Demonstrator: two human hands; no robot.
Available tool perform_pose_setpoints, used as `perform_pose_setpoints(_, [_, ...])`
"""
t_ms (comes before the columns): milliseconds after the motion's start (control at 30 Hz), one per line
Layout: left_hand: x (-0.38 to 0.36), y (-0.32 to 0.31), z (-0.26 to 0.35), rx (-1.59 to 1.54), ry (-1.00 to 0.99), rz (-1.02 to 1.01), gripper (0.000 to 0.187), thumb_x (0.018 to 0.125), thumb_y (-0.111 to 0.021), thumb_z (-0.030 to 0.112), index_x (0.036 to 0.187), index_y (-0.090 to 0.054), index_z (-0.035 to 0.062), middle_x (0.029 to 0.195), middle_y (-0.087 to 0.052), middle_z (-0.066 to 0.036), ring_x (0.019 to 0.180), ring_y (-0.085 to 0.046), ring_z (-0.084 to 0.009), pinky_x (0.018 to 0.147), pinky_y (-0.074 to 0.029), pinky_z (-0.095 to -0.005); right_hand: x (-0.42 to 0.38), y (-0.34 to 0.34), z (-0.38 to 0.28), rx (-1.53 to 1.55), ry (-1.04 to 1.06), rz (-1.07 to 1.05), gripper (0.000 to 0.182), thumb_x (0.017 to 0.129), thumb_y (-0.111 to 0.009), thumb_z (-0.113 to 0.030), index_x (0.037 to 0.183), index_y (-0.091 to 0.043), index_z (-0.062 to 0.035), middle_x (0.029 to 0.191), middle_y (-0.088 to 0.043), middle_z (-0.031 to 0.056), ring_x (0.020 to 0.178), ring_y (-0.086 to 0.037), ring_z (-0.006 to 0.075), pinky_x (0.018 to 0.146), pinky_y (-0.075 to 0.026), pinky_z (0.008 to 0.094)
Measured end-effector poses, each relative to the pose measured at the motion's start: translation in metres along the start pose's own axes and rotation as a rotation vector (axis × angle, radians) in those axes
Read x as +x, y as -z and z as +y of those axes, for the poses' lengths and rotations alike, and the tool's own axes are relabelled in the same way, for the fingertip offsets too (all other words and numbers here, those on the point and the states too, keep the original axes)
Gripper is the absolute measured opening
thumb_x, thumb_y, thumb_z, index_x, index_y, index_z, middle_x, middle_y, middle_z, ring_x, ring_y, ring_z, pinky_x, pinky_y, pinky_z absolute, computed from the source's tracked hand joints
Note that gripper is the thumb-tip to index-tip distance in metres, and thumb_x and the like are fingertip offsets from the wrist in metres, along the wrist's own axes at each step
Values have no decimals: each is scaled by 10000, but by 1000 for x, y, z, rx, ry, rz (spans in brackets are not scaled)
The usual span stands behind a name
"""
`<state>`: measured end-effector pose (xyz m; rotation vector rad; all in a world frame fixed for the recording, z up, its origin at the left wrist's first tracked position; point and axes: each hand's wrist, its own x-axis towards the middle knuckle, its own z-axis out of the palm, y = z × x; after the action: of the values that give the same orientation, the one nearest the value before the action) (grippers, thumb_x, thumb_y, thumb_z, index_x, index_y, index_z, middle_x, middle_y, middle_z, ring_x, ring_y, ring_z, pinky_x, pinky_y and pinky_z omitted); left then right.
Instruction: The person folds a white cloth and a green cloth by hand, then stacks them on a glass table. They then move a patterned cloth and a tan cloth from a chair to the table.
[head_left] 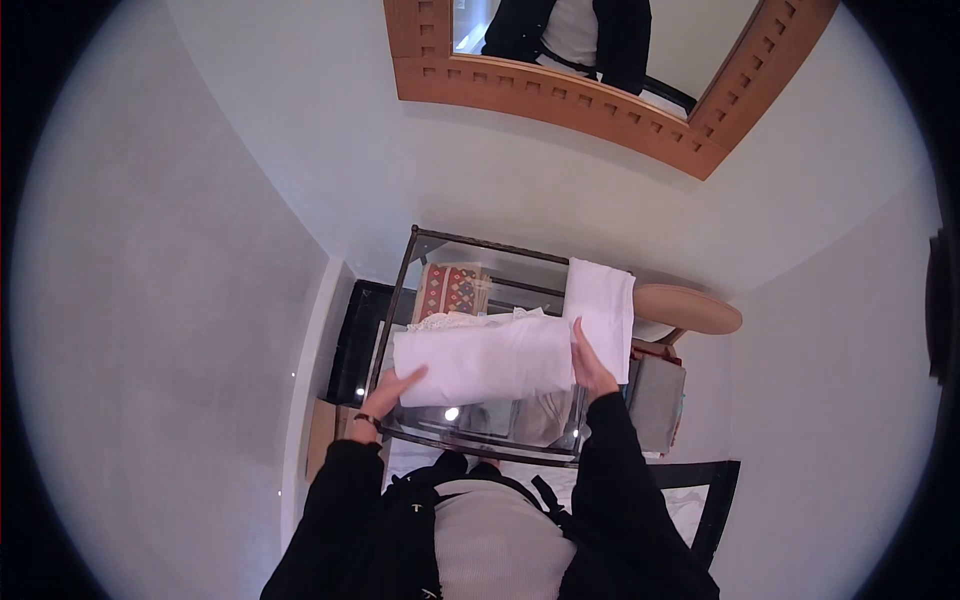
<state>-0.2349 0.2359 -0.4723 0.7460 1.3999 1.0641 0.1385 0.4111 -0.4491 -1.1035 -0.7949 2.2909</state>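
A folded white cloth (485, 362) lies lengthwise between my two hands, above the glass-topped table. My left hand (393, 394) grips its left end, the thumb on top and the other fingers hidden underneath. At the opposite end, my right hand (592, 362) holds the cloth's right edge, thumb pointing up and fingers partly out of sight. Just beyond my right hand, a second folded white cloth (603, 300) rests on the right end of the table. Lacy white fabric (450, 320) shows behind the cloth I hold.
The glass table has a dark metal frame (500, 243). A red patterned textile (447, 290) shows through the glass at its far left. To the right are a round brown board (690, 308) and a grey folded item (658, 400). A wood-framed mirror (550, 105) hangs on the wall.
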Motion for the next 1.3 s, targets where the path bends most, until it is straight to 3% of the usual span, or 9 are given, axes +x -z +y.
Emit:
perform_pose_setpoints(133, [-6,-26,3,531,-244,264,518,953,-559,409,986,-648,-100,893,-665,-301,870,-667,-413,728,-502,-460,-11,-13,24,-730,314,297,556,946,-568,-470,1223,-591,12,1150,-659,88,1037,-627,227,900,-483,349])
perform_pose_setpoints(167, [-1,-25,-2,593,-282,310,522,957,-552,403,950,-640,-111,862,-641,-322,843,-649,-438,711,-490,-476,0,-8,34,-852,572,388,356,951,-606,-300,1095,-634,24,979,-705,160,901,-677,322,770,-513,381])
perform_pose_setpoints(367, [30,-28,7,775,-221,456,547,974,-508,407,862,-626,-115,806,-593,-358,803,-588,-507,686,-464,-513,23,-32,36,-1250,405,817,369,976,-514,-333,1032,-618,17,819,-613,336,811,-591,514,700,-502,483])
perform_pose_setpoints(467, [36,-25,14,645,-328,414,550,986,-478,410,896,-618,-113,783,-592,-350,805,-591,-501,688,-460,-519,32,-30,37,-1279,419,814,407,985,-480,-373,1036,-603,11,782,-622,319,775,-606,504,685,-496,514])
perform_pose_setpoints(567, [40,-13,9,531,-449,402,555,999,-443,411,925,-605,-115,776,-592,-342,810,-593,-496,685,-460,-518,37,-9,50,-1022,825,677,384,982,-482,-366,1090,-574,-9,737,-623,299,729,-607,499,646,-484,539])
perform_pose_setpoints(633, [33,1,16,785,-263,357,556,1009,-417,408,942,-596,-114,785,-596,-335,813,-595,-493,683,-461,-518,19,-5,45,-1188,656,680,374,989,-461,-356,1157,-557,-37,730,-635,278,707,-618,485,634,-478,550])
perform_pose_setpoints(1067, [77,9,8,1005,-290,376,462,1010,-406,377,899,-599,-28,771,-622,-286,759,-609,-466,662,-468,-542,11,-43,62,-1602,389,1038,338,1021,-370,-293,1262,-481,-83,644,-646,178,602,-649,389,536,-491,505])
perform_pose_setpoints(1167, [56,6,19,983,-398,531,423,1009,-415,349,901,-593,-19,766,-633,-259,727,-615,-452,642,-474,-529,14,-30,70,-1597,389,982,418,995,-435,-333,1341,-438,-100,797,-678,198,589,-651,391,497,-490,497])
perform_pose_setpoints(1300, [-2,-20,34,962,-503,668,384,1002,-442,329,905,-594,-10,740,-643,-212,660,-626,-408,596,-485,-488,-9,-71,38,-1502,374,1023,537,954,-512,-332,1425,-374,-116,1168,-592,197,937,-633,347,760,-479,504])
